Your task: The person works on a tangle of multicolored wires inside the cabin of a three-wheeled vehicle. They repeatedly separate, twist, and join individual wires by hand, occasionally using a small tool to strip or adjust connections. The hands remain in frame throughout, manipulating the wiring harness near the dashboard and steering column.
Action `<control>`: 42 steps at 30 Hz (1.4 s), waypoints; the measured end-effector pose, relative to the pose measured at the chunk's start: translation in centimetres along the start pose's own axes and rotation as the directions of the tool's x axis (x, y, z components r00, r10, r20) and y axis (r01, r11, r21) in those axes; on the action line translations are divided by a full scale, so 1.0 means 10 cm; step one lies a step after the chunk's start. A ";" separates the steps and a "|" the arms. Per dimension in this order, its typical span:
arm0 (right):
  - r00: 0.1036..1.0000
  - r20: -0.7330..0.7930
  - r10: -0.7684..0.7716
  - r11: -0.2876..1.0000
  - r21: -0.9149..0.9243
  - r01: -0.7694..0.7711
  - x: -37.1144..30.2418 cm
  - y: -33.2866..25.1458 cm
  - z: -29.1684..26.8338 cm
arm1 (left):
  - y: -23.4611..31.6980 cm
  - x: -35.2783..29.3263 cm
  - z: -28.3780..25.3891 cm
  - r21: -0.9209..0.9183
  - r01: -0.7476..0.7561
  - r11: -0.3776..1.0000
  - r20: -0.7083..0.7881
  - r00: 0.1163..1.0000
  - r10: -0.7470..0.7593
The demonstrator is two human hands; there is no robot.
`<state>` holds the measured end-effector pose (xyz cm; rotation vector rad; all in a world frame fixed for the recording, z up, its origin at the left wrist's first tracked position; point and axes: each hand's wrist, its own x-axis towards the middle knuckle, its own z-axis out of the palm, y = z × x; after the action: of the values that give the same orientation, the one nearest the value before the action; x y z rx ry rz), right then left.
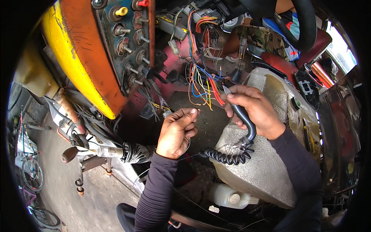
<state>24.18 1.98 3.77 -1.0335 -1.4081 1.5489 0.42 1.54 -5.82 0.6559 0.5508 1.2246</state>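
My left hand [177, 131] is closed in a pinch, thumb against forefinger. Whatever lies between the fingertips is too small to name. To its right, my right hand [253, 108] grips a tool with a pointed grey metal tip [226, 90]. From under the right thumb a black curved shaft [247, 121] bends down to a black coiled cable [228, 156]; whether it belongs to the tool I cannot tell. Just beyond both hands hangs a bundle of loose wires [199, 81], blue, yellow, white and orange. Thick red wires [217, 92] end close to the metal tip.
An orange and yellow panel [83, 58] with toggle switches [123, 30] rises at the left. A silver padded cover [251, 162] sits below my right arm, near a whitish plastic bottle [232, 196]. Beyond are a steering wheel [309, 25] and another person's camouflage-clad leg [270, 38].
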 end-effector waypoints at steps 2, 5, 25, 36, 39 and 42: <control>0.999 0.022 0.039 0.999 0.010 -0.039 0.01 0.00 -0.02 | -0.03 0.02 0.01 -0.054 0.046 0.997 0.015 0.999 -0.045; 0.982 0.106 0.154 0.987 0.021 -0.157 0.00 -0.03 -0.03 | -0.05 0.04 0.00 -0.156 0.081 0.984 0.058 0.996 -0.073; 0.979 0.201 0.000 0.994 -0.105 0.022 0.01 -0.01 0.13 | 0.00 0.05 0.11 -0.226 0.100 0.969 0.048 0.995 -0.091; 0.979 0.206 0.006 0.998 -0.065 0.007 0.03 0.02 0.10 | -0.04 0.04 0.10 -0.286 0.104 0.953 0.096 0.992 -0.080; 0.978 0.206 0.007 0.998 -0.069 0.007 0.04 0.03 0.10 | -0.05 0.04 0.10 -0.305 0.100 0.947 0.077 0.994 -0.081; 0.977 0.214 0.007 0.997 -0.071 0.009 0.05 0.04 0.11 | -0.05 0.04 0.12 -0.294 0.094 0.951 0.059 0.995 -0.080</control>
<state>23.02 2.01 3.45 -0.9284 -1.6213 1.6593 1.68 1.64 -5.37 0.3997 0.3434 1.1767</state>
